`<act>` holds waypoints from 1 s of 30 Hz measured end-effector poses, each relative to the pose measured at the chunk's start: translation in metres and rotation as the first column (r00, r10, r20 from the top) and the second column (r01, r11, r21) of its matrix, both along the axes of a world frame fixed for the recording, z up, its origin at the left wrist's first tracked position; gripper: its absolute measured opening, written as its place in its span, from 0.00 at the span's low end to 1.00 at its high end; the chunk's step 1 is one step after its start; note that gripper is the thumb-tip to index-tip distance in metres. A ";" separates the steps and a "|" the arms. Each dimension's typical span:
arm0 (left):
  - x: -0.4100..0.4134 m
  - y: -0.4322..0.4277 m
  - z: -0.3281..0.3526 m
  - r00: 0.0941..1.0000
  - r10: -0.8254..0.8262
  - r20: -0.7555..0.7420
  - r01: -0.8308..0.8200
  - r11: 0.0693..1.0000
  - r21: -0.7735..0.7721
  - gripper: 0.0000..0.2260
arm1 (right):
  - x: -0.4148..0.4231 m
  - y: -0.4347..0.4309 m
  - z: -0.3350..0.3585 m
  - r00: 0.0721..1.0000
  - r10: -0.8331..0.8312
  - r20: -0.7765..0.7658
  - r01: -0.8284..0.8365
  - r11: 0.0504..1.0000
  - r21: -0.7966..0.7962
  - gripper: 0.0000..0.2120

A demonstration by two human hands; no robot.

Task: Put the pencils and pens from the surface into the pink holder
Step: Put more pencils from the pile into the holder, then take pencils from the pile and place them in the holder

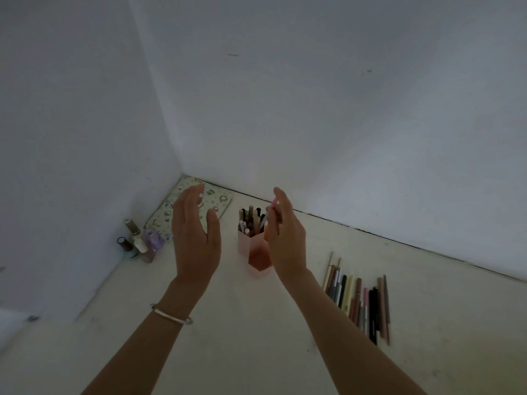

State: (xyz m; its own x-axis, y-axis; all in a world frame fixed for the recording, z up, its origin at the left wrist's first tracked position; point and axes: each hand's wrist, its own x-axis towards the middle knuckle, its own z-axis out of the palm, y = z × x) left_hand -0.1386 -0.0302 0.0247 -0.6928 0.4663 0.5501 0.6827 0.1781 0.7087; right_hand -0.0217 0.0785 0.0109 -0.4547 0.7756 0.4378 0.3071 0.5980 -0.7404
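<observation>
two bare forearms reach in from the near edge of the pale tabletop (256, 337), the left one wearing a thin bracelet (171, 314) at the wrist. left hand (195, 238) is raised with fingers straight and thumb spread, released and holding nothing, just left of the pink holder (253, 252) and not touching it. right hand (285, 238) sits just right of the holder, its fingers pinched around a pink pen (270, 212). that pen slants from the fingertips down toward the holder's mouth, its lower end among the pens already standing there; whether it rests on anything inside cannot be told. the holder is a six-sided pink cup standing upright toward the back of the tabletop, near the far left corner where the two walls meet, between the two hands. a cluster of pens and pencils (251, 222) stands up out of it.

right of the right forearm, a row of pencils and pens (358, 300) lies flat on the tabletop, side by side, well apart from the holder. behind the left hand, a patterned pouch (171, 212) lies in the far left corner. along the left edge beside it stand several small bottles (141, 242) in a tight group.
</observation>
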 end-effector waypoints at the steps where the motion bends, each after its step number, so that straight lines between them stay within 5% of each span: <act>1: 0.002 0.000 0.000 1.000 -0.005 0.010 0.005 1.000 0.001 0.17 | 0.002 -0.002 -0.004 0.995 0.010 0.096 -0.020 0.995 0.102 0.16; 4: 0.014 0.002 0.003 0.999 -0.014 0.038 0.014 1.000 -0.019 0.17 | 0.010 -0.003 -0.016 0.963 -0.006 0.268 -0.068 0.961 0.267 0.20; 8: 0.057 0.021 0.014 0.981 -0.176 -0.078 0.177 0.984 0.012 0.11 | 0.037 0.018 -0.003 0.987 -0.156 0.025 0.153 0.983 0.103 0.25; 10: 0.090 0.038 0.012 0.936 -0.333 -0.115 0.322 0.941 -0.105 0.08 | 0.059 0.036 0.007 0.965 -0.260 -0.047 0.262 0.964 0.051 0.25; 13: 0.137 0.068 -0.014 0.899 -0.430 0.090 0.426 0.803 -0.417 0.08 | 0.097 0.057 0.020 0.928 -0.363 -0.086 0.363 0.932 -0.022 0.25; 16: 0.163 0.089 -0.052 0.889 -0.273 0.368 0.455 0.612 -0.647 0.09 | 0.134 0.067 0.021 0.900 -0.430 -0.071 0.423 0.901 -0.099 0.24; 21: 0.190 0.107 -0.082 0.884 -0.097 0.457 0.448 0.449 -0.773 0.15 | 0.186 0.066 0.009 0.888 -0.459 0.013 0.458 0.883 -0.100 0.19; 27: 0.209 0.120 -0.087 0.908 0.003 0.419 0.383 0.401 -0.832 0.12 | 0.229 0.069 -0.014 0.843 -0.534 0.067 0.537 0.829 -0.152 0.17; 30: 0.205 0.122 -0.084 0.854 0.068 0.516 0.428 0.473 -0.770 0.12 | 0.241 0.074 -0.020 0.827 -0.559 0.055 0.559 0.810 -0.178 0.18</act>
State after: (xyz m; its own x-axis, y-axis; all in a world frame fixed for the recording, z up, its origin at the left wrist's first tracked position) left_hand 0.0663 0.0921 -0.0591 -0.5553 0.6565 -0.5105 0.4486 0.7534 0.4807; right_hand 0.2195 0.1523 -0.0094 0.0817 0.9603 0.2668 0.5475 0.1804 -0.8171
